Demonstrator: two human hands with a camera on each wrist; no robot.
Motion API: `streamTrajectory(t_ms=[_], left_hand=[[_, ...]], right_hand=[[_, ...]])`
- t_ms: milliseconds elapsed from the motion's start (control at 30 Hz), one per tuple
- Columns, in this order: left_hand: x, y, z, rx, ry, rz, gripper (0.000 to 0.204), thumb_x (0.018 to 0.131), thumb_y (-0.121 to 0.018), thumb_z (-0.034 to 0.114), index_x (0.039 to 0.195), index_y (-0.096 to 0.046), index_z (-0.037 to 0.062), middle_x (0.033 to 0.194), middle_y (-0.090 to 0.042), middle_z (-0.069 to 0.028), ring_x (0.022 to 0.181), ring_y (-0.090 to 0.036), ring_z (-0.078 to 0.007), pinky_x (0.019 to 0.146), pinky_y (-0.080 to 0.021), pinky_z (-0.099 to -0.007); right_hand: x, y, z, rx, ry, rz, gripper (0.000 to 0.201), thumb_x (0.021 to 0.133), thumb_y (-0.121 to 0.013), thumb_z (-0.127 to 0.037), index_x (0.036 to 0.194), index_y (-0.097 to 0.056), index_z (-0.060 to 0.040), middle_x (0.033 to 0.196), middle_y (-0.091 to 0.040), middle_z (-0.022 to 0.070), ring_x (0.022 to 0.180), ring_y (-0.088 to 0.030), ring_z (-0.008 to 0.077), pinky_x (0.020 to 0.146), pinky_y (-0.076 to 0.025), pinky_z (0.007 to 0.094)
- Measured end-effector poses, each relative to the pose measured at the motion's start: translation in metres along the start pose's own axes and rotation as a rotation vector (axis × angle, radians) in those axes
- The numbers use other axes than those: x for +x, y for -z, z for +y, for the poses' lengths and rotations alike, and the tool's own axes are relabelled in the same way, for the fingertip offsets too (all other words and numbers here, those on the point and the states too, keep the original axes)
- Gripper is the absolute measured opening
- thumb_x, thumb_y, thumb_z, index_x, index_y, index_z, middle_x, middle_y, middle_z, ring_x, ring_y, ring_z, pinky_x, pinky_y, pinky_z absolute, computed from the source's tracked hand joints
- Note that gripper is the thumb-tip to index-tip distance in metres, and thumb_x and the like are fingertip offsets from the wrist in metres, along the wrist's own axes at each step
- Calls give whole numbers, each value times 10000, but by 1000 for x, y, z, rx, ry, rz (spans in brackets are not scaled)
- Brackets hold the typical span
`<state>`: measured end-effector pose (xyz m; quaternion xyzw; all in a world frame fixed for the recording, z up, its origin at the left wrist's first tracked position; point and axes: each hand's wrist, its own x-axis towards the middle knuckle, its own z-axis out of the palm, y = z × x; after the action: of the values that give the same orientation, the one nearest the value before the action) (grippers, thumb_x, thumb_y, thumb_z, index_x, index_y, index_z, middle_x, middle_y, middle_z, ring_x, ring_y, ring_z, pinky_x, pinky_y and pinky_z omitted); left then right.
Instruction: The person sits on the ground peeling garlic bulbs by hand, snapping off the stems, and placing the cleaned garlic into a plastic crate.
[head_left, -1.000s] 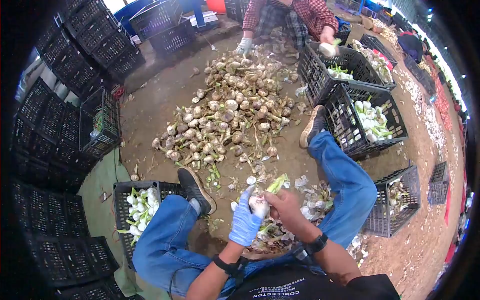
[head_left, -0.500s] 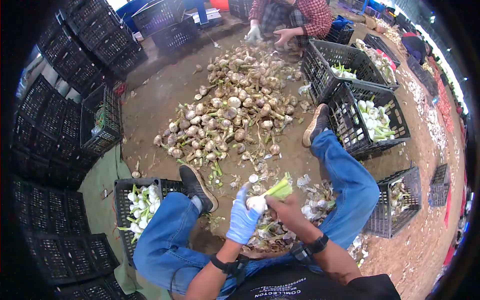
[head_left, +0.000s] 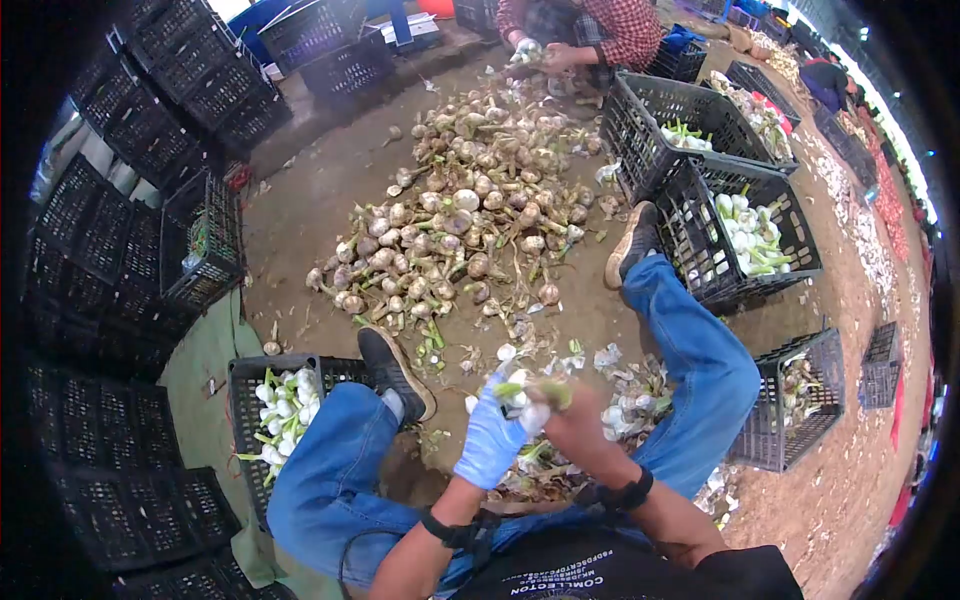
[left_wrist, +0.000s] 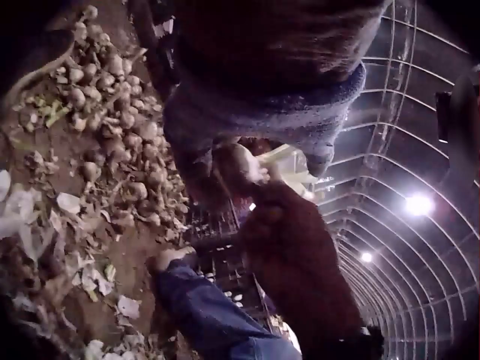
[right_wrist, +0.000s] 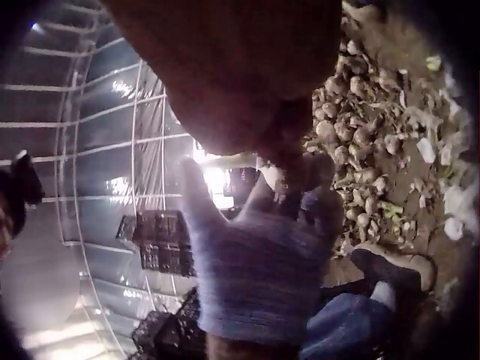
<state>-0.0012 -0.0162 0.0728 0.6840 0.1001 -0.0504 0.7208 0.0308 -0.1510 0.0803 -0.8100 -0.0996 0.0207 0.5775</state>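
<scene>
My left hand [head_left: 488, 432], in a pale blue knit glove, holds a garlic bulb [head_left: 516, 398] with a green stalk, low between my knees. From the right, my bare right hand [head_left: 584, 428] grips the same bulb at its stalk side; it is blurred. In the left wrist view the bulb [left_wrist: 235, 166] shows whitish between the gloved fingers, with pale leaf strips [left_wrist: 289, 161] beside it. The right wrist view has the glove [right_wrist: 259, 266] below the dark right hand [right_wrist: 240, 82], which hides most of the bulb.
Ahead lies a heap of unpeeled garlic [head_left: 450, 225]. Black crates of white garlic stand by my left knee [head_left: 240, 395] and at the right [head_left: 700, 270]. Peeled skins [head_left: 635, 400] litter the floor between my legs. Another person [head_left: 590, 35] crouches behind the heap. Crates [head_left: 90, 240] are stacked along the left.
The garlic in my hands has turned: its green stalk pointed up and right, and now shows over the glove. My right hand has moved across it. The other person has lifted garlic from the heap.
</scene>
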Motion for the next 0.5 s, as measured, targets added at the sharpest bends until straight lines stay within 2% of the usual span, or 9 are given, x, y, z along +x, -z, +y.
streamTrajectory(t_ms=[67, 133, 200, 233, 333, 367, 400, 433, 500], left_hand=[[14, 3, -36, 145, -67, 124, 471, 890, -651, 204, 1309, -517, 37, 1035, -620, -54, 833, -579, -100, 744, -516, -263], [18, 7, -40, -494, 303, 212, 370, 915, -609, 269, 1210, -597, 47, 911, -644, -53, 717, -582, -95, 651, -518, -250], [10, 7, -24, -461, 217, 250, 391, 924, -538, 306, 1181, -610, 21, 839, -663, -49, 660, -598, -116, 590, -512, -245], [8, 15, -23, -558, 146, 206, 430, 890, -544, 316, 1165, -603, -8, 889, -670, -87, 715, -626, -150, 626, -526, -268], [6, 30, -18, -702, 99, 108, 545, 816, -565, 328, 1204, -566, -54, 924, -674, -137, 762, -655, -193, 644, -539, -284], [7, 26, -14, -661, 63, 127, 561, 815, -565, 319, 1238, -545, -50, 912, -674, -132, 748, -653, -196, 630, -539, -284], [8, 22, -11, -623, 26, 142, 580, 815, -565, 309, 1272, -524, -45, 900, -675, -128, 734, -652, -200, 617, -538, -285], [6, 22, -8, -589, 48, 83, 619, 829, -565, 326, 1327, -482, -32, 1021, -659, -137, 869, -652, -213, 736, -545, -308], [4, 17, -10, -448, -56, 97, 624, 838, -564, 339, 1335, -478, -27, 1109, -628, -139, 967, -626, -215, 822, -522, -322]], right_hand=[[-6, -10, 7, -124, 177, -29, 118, 864, -664, -110, 911, -671, -3, 852, -662, 189, 727, -659, 282, 623, -492, 350], [-11, -11, 27, -132, 236, -94, 122, 860, -656, -87, 945, -644, -1, 880, -666, 162, 700, -643, 238, 611, -488, 347], [-13, -8, 33, 94, -50, 25, 166, 856, -657, -87, 992, -623, 4, 881, -664, 113, 687, -615, 188, 605, -484, 346], [-7, -5, 37, 240, -572, 240, 172, 849, -682, -140, 921, -646, 12, 896, -667, 83, 727, -604, 154, 630, -487, 345], [3, 36, 71, -48, -649, -4, 282, 858, -683, -224, 992, -616, 14, 782, -665, 108, 665, -641, 152, 612, -501, 313], [-3, 33, 76, -48, -652, -4, 282, 858, -683, -224, 992, -616, 14, 782, -665, 108, 665, -641, 152, 612, -501, 313], [-9, 29, 73, -297, -287, -66, 366, 857, -684, -228, 1103, -572, 17, 852, -672, 128, 713, -650, 161, 647, -514, 321], [-12, 27, 70, -537, 86, -131, 467, 856, -685, -232, 1215, -528, 21, 923, -679, 148, 761, -658, 169, 682, -527, 330], [-9, 23, 42, -313, -94, -167, 492, 838, -707, -243, 1219, -550, 24, 1017, -670, 141, 779, -646, 175, 689, -514, 307]])
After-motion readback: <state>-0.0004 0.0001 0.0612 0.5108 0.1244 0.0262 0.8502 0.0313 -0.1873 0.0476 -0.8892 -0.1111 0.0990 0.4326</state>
